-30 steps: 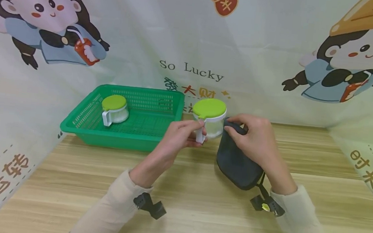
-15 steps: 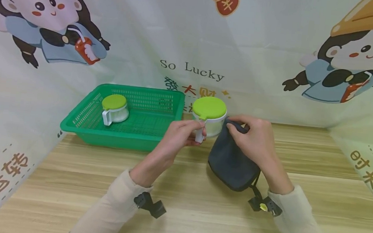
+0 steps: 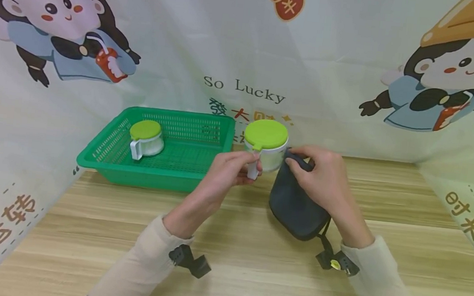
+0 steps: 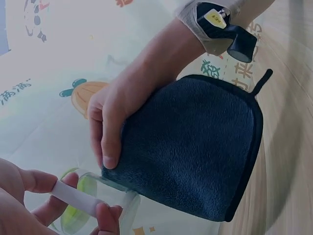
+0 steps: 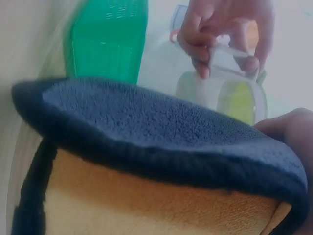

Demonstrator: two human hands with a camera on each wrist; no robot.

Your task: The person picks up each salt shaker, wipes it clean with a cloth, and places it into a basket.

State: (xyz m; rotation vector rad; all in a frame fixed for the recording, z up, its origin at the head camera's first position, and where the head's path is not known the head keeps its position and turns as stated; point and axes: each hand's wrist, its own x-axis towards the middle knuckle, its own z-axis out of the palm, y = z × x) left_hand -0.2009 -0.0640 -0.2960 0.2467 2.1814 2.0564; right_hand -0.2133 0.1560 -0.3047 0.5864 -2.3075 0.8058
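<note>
My left hand (image 3: 229,170) pinches the white handle (image 4: 77,198) of a clear seasoning jar (image 3: 266,134) with a lime-green lid, held upright above the table. My right hand (image 3: 324,174) grips a dark blue-grey cloth (image 3: 298,201) by its upper edge, thumb in front. The cloth hangs down just right of the jar, and its gripped edge is at the jar's side; whether they touch I cannot tell. In the right wrist view the cloth (image 5: 161,117) shows a fuzzy dark face and an orange-tan side. A dark loop trails from its lower corner.
A green plastic basket (image 3: 148,179) stands on the wooden table (image 3: 233,271) at the left. Inside it sits a second seasoning jar (image 3: 147,138), also green-lidded, its handle facing forward. A printed cloth backdrop (image 3: 334,71) rises behind and at both sides.
The jar has risen slightly in my left hand. The cloth's hanging part swung left, then a little back right, while my right hand kept nearly the same place.
</note>
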